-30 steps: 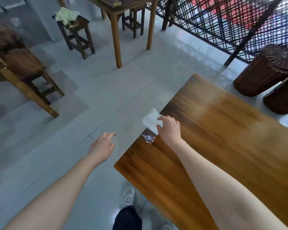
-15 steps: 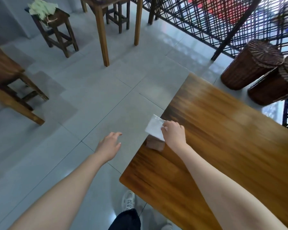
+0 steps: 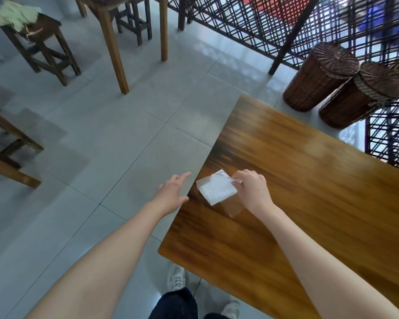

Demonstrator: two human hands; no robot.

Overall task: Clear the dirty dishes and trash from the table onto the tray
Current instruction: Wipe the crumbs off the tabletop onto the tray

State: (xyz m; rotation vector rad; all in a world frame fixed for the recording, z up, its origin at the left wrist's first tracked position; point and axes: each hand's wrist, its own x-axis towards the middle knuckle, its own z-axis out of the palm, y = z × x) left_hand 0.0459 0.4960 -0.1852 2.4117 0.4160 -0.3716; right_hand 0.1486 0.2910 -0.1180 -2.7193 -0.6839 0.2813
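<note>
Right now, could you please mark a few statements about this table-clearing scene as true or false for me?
1. The right hand pinches the white napkin in its clear plastic wrapper. True.
2. The left hand holds a cup. False: its fingers are straight and hold nothing.
3. Two lidded brown wicker baskets stand on the floor beyond the glossy brown wooden table. True.
4. The pale green cloth lies on the floor. False: it lies on a dark wooden stool.

Glossy wooden table (image 3: 313, 217) on tiled floor (image 3: 101, 143)
</note>
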